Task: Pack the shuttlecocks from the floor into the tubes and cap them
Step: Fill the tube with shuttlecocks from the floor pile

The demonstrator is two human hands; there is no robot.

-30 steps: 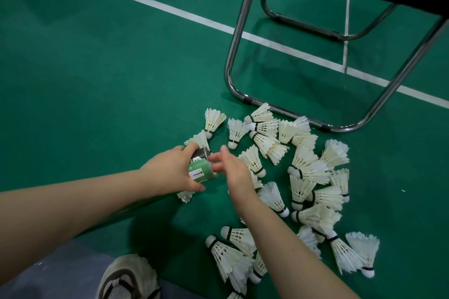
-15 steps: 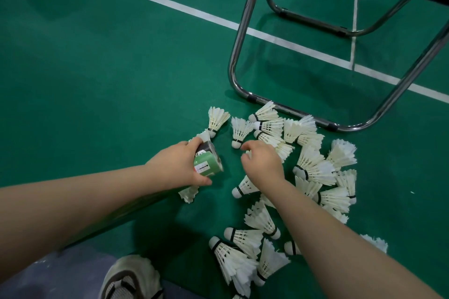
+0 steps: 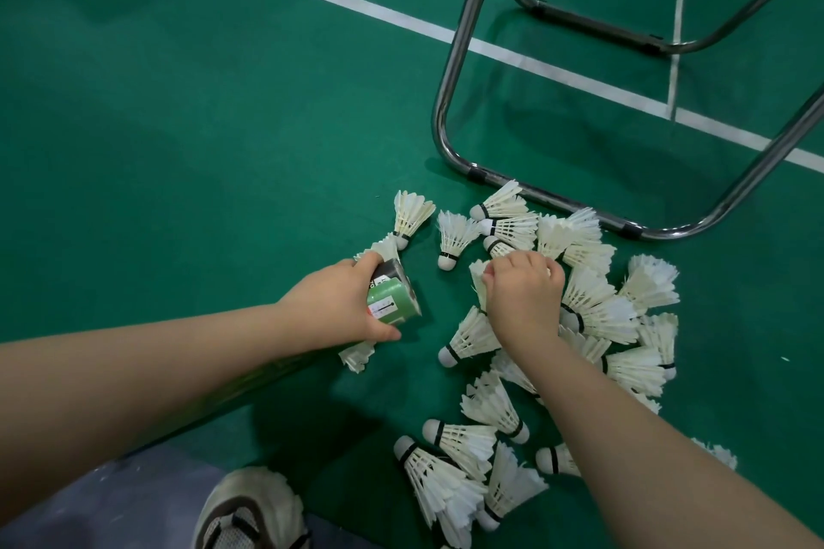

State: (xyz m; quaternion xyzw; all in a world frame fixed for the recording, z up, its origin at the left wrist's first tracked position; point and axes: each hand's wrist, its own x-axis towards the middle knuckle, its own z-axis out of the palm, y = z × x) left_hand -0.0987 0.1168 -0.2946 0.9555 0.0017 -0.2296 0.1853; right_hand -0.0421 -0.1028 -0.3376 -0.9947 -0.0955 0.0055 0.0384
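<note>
**Tube mouth waits left of the picking hand**

Shuttlecocks (image 3: 557,325) litter the green floor (image 3: 178,147) beside a chair frame (image 3: 450,103). The left hand (image 3: 334,308) wraps the tube (image 3: 392,294), its long axis running back under the forearm. The right hand (image 3: 521,299), nearer the pile, curls onto one shuttlecock.

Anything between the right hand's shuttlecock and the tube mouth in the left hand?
Nothing visible. Only bare green floor separates the right hand, down in the shuttlecock pile, from the tube that the left hand holds.
</note>
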